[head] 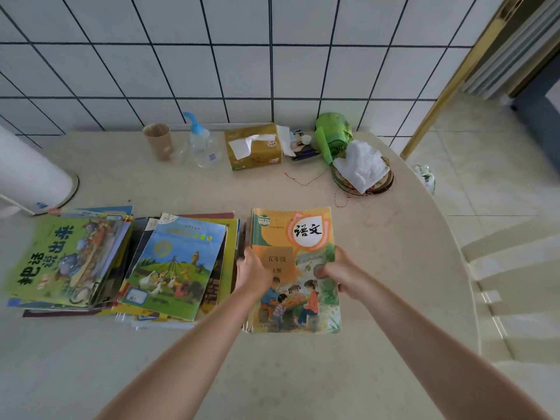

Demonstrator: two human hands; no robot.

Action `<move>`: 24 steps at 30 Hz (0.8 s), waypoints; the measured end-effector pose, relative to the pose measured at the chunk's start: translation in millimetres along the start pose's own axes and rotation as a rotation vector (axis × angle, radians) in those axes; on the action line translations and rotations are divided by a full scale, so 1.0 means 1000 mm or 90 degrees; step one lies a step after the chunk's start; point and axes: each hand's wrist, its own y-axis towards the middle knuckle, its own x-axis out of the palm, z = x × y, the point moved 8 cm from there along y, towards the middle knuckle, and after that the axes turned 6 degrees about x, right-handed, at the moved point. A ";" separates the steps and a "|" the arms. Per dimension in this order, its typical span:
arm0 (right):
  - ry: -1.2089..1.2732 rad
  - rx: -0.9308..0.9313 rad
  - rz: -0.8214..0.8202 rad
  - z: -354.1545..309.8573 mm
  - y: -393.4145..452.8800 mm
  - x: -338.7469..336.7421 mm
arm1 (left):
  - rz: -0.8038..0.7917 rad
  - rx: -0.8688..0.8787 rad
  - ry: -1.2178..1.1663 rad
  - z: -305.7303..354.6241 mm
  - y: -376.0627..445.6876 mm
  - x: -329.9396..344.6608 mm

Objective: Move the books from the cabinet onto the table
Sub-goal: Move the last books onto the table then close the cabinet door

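Left hand (253,269) and right hand (338,272) clamped on the textbook stack (295,268), lower centre of frame, seemingly resting on the surface (394,253). Risk: uneven release sliding covers against middle pile (178,265)

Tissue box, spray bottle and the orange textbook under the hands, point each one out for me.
tissue box (257,153): head view, on its yellow front face.
spray bottle (203,144): head view, on its clear body.
orange textbook (298,237): head view, on the upper cover, by the white title circle.
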 end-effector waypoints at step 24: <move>-0.192 -0.060 0.090 -0.026 -0.015 -0.002 | 0.003 0.060 0.106 0.015 -0.010 0.004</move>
